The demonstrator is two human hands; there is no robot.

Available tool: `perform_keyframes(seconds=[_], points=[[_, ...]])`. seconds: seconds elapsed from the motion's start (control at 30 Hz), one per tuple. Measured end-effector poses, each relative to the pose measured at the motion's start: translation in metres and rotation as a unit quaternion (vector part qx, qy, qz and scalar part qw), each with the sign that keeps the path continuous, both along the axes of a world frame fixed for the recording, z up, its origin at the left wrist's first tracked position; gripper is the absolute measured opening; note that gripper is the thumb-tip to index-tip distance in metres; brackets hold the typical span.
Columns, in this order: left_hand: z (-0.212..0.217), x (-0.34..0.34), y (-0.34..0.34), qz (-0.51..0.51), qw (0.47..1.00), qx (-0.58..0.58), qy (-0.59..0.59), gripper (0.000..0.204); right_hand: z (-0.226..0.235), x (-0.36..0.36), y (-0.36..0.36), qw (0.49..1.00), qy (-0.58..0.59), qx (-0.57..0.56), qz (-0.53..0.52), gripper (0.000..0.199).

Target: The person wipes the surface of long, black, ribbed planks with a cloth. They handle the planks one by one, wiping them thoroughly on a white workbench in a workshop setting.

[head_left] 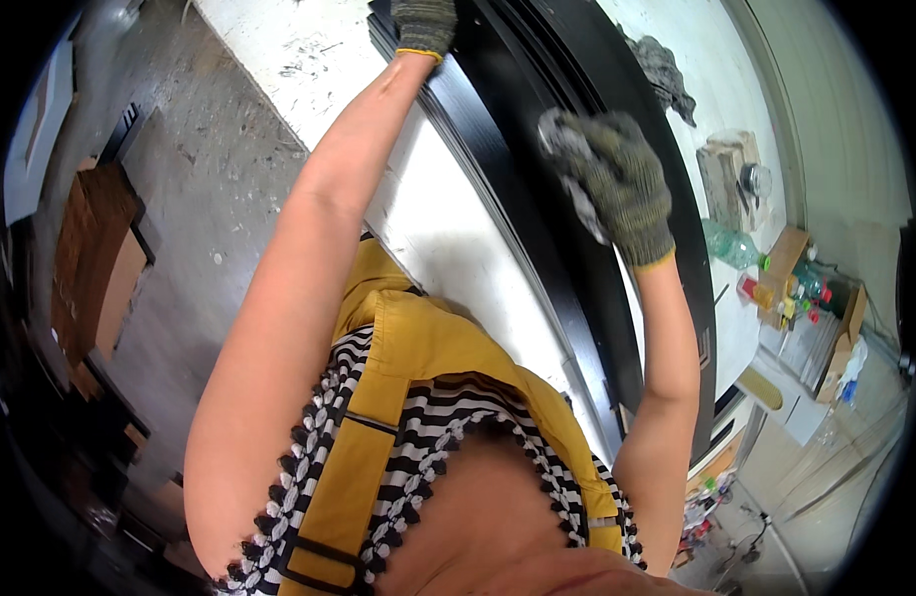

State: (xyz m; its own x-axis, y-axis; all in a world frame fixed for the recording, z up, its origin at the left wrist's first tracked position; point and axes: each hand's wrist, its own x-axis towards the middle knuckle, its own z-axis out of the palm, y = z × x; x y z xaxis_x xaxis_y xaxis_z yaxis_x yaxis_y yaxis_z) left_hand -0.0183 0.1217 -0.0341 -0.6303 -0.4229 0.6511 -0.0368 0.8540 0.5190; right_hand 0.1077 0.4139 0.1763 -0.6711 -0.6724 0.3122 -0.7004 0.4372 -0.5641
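Long black boards (508, 149) lie stacked in front of me, their edges bent by the lens. My right hand (627, 184), in a dark grey knitted glove with a yellow cuff, is closed on a crumpled grey-white rag (584, 211) over the boards. The rag shows at the fingertips and below the palm. At the top edge, my left hand (424, 25) wears a matching glove and rests at the far end of the boards. Its fingers run out of the picture, so their pose is hidden.
The boards lie on a white worktable (458, 238). Right of them are a dark grey rag (662, 74), a block with a round metal lid (754, 181), a green plastic bottle (731, 244) and a cardboard box (784, 260) of small containers. Brown boards (90, 253) stand on the grey floor at left.
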Motion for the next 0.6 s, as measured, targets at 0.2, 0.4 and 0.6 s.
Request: perform_keyframes(seconds=[0.2, 0.4, 0.6], points=[[-0.019, -0.007, -0.015, 0.023, 0.998, -0.04, 0.053, 0.045, 0.031, 0.102, 0.101, 0.979, 0.102, 0.167, -0.061, 0.037], [-0.004, -0.003, -0.016, 0.025, 0.991, -0.087, -0.096, 0.048, 0.022, 0.198, 0.204, 0.92, -0.159, 0.06, -0.352, 0.027], [0.019, 0.002, -0.013, -0.061, 0.987, 0.132, 0.069, 0.022, -0.03, 0.249, 0.245, 0.8, -0.12, -0.163, -0.565, 0.033]])
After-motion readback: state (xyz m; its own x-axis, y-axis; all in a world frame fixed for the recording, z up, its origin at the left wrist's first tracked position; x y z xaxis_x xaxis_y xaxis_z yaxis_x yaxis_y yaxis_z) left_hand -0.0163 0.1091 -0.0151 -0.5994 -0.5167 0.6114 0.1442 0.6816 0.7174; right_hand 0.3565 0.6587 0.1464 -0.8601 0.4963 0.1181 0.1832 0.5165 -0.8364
